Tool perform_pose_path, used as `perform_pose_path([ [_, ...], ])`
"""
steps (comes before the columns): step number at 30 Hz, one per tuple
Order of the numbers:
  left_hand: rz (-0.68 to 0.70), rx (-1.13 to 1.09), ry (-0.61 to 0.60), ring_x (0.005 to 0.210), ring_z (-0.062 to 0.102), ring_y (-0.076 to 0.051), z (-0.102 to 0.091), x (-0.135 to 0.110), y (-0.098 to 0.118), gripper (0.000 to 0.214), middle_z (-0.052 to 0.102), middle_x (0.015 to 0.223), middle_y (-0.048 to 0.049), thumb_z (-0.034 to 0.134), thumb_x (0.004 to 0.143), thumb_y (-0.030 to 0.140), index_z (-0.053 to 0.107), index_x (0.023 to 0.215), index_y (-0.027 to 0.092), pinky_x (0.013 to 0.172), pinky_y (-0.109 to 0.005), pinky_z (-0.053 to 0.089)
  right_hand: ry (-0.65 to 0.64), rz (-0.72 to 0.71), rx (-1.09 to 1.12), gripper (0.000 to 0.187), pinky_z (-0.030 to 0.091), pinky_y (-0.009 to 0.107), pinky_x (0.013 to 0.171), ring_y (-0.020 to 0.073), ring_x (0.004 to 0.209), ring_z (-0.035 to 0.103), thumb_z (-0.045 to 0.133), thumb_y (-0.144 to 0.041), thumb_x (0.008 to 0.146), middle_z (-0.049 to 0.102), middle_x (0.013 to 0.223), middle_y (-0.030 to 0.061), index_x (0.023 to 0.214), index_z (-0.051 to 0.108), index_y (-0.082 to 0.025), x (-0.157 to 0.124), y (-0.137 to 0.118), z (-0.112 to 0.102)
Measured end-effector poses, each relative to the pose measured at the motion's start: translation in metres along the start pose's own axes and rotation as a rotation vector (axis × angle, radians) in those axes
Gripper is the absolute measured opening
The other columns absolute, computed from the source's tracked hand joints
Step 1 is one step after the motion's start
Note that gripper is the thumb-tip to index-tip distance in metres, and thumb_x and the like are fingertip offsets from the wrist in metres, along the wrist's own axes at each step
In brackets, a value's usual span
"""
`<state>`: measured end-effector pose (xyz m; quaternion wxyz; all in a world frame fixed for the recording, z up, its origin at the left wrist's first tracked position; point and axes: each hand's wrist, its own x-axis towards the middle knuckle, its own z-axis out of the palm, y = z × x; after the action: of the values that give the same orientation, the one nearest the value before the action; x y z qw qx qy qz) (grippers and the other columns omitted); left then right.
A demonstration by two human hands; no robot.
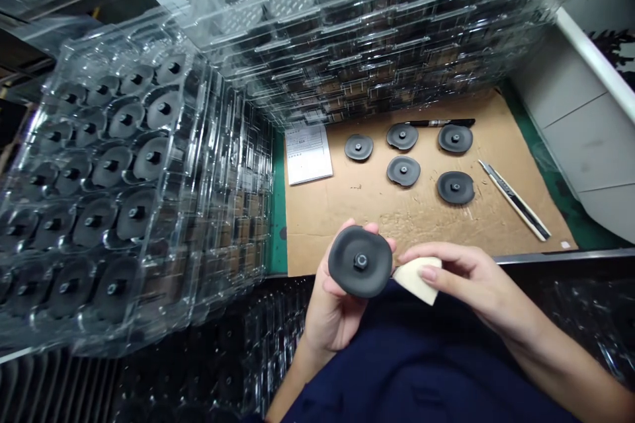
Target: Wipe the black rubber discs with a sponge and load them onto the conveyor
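Note:
My left hand (331, 310) holds a dark grey rubber disc (360, 262) by its underside, with the fingertips curling over the rim. The disc has a small central stud facing up. My right hand (476, 284) pinches a cream wedge of sponge (417, 279) between thumb and fingers. The sponge sits just right of the disc's edge, and I cannot tell if they touch. Several matching discs (403, 171) lie on a brown cardboard sheet (327, 225) beyond my hands.
Stacked clear plastic trays (109, 172) holding discs fill the left, and another stack (377, 46) rises at the back. On the cardboard lie a printed paper sheet (308, 154), a black marker (440, 123) and a utility knife (514, 200). Green matting (278, 211) edges the cardboard.

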<state>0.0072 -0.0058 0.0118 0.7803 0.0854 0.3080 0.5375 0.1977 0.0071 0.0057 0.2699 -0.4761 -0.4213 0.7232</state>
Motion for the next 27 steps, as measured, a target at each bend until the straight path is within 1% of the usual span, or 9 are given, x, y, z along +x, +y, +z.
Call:
perform_pose_path([
  [4, -0.033, 0.007, 0.027, 0.114, 0.056, -0.028, 0.001, 0.000, 0.000, 0.053, 0.060, 0.124, -0.0006, 0.073, 0.063, 0.043, 0.061, 0.113, 0.033, 0.101, -0.041, 0.042, 0.028, -0.034, 0.028, 0.019, 0.049, 0.018, 0.076, 0.0132, 0.090, 0.063, 0.062, -0.033, 0.083, 0.069, 0.102, -0.0013, 0.101, 0.068, -0.029, 0.000, -0.002, 0.008],
  [7, -0.040, 0.001, 0.019, 0.114, 0.056, -0.028, 0.000, 0.000, 0.000, 0.054, 0.060, 0.124, -0.0009, 0.073, 0.063, 0.043, 0.060, 0.114, 0.032, 0.099, -0.037, 0.045, 0.123, -0.091, 0.023, 0.020, 0.048, 0.017, 0.079, 0.0127, 0.095, 0.061, 0.060, -0.031, 0.085, 0.068, 0.104, -0.0022, 0.103, 0.067, -0.030, -0.002, 0.001, 0.008],
  [11, -0.020, -0.013, 0.002, 0.112, 0.058, -0.028, 0.000, -0.001, -0.002, 0.052, 0.061, 0.123, -0.0020, 0.071, 0.066, 0.042, 0.060, 0.115, 0.030, 0.093, -0.033, 0.049, 0.266, -0.161, 0.018, 0.021, 0.047, 0.014, 0.077, 0.0102, 0.093, 0.060, 0.060, -0.029, 0.085, 0.066, 0.107, -0.0036, 0.105, 0.066, -0.032, -0.005, 0.010, 0.004],
  [16, -0.034, 0.000, 0.022, 0.113, 0.057, -0.029, 0.002, -0.004, -0.001, 0.053, 0.061, 0.124, -0.0024, 0.071, 0.065, 0.043, 0.060, 0.116, 0.030, 0.095, -0.036, 0.048, 0.269, -0.185, -0.002, 0.023, 0.048, 0.014, 0.077, 0.0101, 0.092, 0.061, 0.059, -0.028, 0.086, 0.065, 0.109, -0.0030, 0.108, 0.064, -0.031, -0.006, 0.016, 0.004],
  [19, -0.030, 0.013, 0.036, 0.114, 0.056, -0.030, 0.002, -0.004, 0.001, 0.053, 0.060, 0.125, -0.0024, 0.071, 0.065, 0.045, 0.061, 0.115, 0.031, 0.096, -0.039, 0.047, 0.284, -0.229, -0.055, 0.022, 0.048, 0.015, 0.075, 0.0099, 0.091, 0.061, 0.056, -0.027, 0.088, 0.065, 0.109, -0.0035, 0.108, 0.063, -0.032, -0.006, 0.011, 0.007],
  [21, -0.014, 0.024, 0.040, 0.112, 0.058, -0.029, 0.001, -0.004, 0.001, 0.053, 0.061, 0.124, -0.0022, 0.072, 0.065, 0.045, 0.061, 0.114, 0.031, 0.094, -0.037, 0.049, 0.326, -0.301, -0.164, 0.023, 0.048, 0.015, 0.074, 0.0095, 0.091, 0.061, 0.055, -0.025, 0.088, 0.065, 0.108, -0.0042, 0.108, 0.063, -0.032, -0.007, 0.002, 0.010],
  [24, 0.049, 0.084, 0.078, 0.107, 0.061, -0.024, 0.000, -0.002, -0.002, 0.051, 0.063, 0.120, -0.0016, 0.075, 0.064, 0.040, 0.061, 0.112, 0.031, 0.089, -0.029, 0.051, 0.376, -0.488, -0.425, 0.028, 0.046, 0.018, 0.075, 0.0105, 0.091, 0.060, 0.057, -0.017, 0.086, 0.066, 0.105, -0.0025, 0.110, 0.062, -0.029, -0.007, -0.016, 0.019],
  [26, 0.118, 0.135, 0.121, 0.106, 0.062, -0.022, -0.001, -0.001, -0.003, 0.050, 0.065, 0.117, -0.0012, 0.078, 0.063, 0.033, 0.062, 0.111, 0.031, 0.089, -0.027, 0.050, 0.321, -0.644, -0.591, 0.031, 0.045, 0.024, 0.078, 0.0122, 0.088, 0.060, 0.056, -0.012, 0.084, 0.067, 0.101, 0.0005, 0.113, 0.061, -0.023, -0.006, -0.026, 0.026],
  [27, 0.143, 0.154, 0.144, 0.106, 0.062, -0.022, -0.001, -0.001, -0.003, 0.050, 0.065, 0.116, -0.0009, 0.079, 0.063, 0.028, 0.062, 0.110, 0.031, 0.090, -0.028, 0.050, 0.233, -0.700, -0.643, 0.031, 0.045, 0.026, 0.078, 0.0123, 0.084, 0.060, 0.055, -0.010, 0.084, 0.067, 0.098, 0.0012, 0.113, 0.060, -0.021, -0.006, -0.030, 0.029],
])
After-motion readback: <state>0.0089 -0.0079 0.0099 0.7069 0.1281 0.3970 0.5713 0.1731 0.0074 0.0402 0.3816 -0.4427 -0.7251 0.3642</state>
